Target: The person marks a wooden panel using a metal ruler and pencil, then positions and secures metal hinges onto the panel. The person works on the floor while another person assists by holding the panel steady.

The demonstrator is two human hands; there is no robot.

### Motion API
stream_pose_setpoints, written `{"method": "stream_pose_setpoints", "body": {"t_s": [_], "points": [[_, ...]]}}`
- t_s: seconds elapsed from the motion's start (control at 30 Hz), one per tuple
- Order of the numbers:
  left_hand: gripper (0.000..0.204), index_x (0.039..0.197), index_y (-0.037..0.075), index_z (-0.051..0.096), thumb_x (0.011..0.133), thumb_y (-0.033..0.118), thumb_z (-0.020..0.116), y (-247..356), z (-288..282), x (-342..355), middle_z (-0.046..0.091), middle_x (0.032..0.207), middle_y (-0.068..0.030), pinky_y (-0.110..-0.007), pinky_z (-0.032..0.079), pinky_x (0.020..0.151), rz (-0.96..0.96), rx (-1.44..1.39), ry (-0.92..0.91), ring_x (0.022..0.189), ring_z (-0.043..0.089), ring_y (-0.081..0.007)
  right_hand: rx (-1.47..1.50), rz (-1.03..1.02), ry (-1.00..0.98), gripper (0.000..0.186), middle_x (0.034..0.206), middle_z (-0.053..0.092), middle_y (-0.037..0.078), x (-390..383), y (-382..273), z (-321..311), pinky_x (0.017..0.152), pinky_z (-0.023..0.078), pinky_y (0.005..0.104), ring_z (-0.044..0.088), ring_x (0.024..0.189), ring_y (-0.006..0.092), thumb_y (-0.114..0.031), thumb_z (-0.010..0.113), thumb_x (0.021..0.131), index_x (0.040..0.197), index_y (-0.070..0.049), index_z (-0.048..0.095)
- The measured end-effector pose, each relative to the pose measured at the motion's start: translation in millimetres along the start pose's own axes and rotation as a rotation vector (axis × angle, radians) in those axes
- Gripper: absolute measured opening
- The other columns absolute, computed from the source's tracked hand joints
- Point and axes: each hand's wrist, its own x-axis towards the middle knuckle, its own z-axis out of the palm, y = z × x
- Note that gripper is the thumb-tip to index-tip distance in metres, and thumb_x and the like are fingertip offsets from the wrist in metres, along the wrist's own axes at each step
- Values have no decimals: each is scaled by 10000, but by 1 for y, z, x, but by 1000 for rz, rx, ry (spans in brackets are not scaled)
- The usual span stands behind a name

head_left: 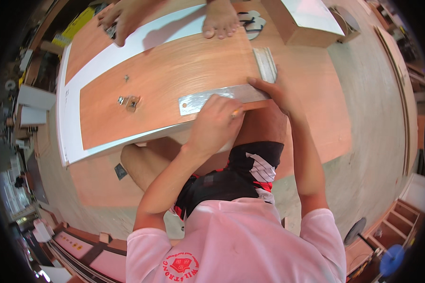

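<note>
1. Fingers of the left hand point(214, 123) are curled closed around what looks like a pencil point(235, 113); its light end shows beside the knuckles, toward 3 o'clock.
2. That hand sits by the ruler's point(222, 97) near edge, knuckles up, with its forearm running from 7 o'clock toward 1 o'clock and the elbow bent.
3. Over at the ruler's 3 o'clock end, the right hand point(279, 95) lays its thumb on the metal, pointing toward 10 o'clock. Its other fingers are partly hidden, so how far they close cannot be told.
4. From about 5 o'clock, the right forearm comes up toward 11 o'clock, steeper than the left one.
5. Shiny and flat, the ruler lies on a brown wooden panel point(165, 70), along its near edge toward 4 o'clock, with its holed end facing 9 o'clock.
6. On the panel's 8 o'clock side sits a metal hinge point(129, 102).
7. Just off the panel's 3 o'clock edge is a pale ridged strip point(265, 65).
8. Toward 12 o'clock, another person's bare foot point(220, 21) rests on the panel; that person's hand point(125, 21) is at 11 o'clock.
</note>
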Motion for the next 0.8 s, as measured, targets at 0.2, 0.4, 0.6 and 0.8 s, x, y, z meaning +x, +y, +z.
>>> {"method": "stream_pose_setpoints", "body": {"t_s": [0.2,0.4,0.6,0.8], "points": [[191,1080,40,724,904,46,796,-4,1,-7,724,979,-110,-445,574,829,-19,-5,5,933,675,-337,25,11,19,797,1178,715,207,6,15,-2,900,606,365,729,1050,237,-309,965,849,1355,140,542],[192,1080,45,706,908,56,791,-8,-4,-15,708,965,-127,-458,568,847,-32,-4,58,941,666,-345,52,15,-36,797,1284,675,198,9,16,-1,955,607,359,702,1125,233,-230,932,896,1457,126,492],[189,1074,48,699,909,54,788,-4,15,-5,704,982,-141,-473,562,839,-1,-95,50,937,655,-366,112,17,-44,775,1249,687,213,9,20,-4,940,609,370,715,1091,236,-250,941,886,1403,130,506],[188,1072,47,697,911,70,790,-10,-15,-23,696,972,-144,-477,561,848,-106,-26,28,938,654,-368,117,9,-19,751,1224,701,214,5,17,2,914,617,371,723,1080,237,-255,940,886,1374,130,519]]}}
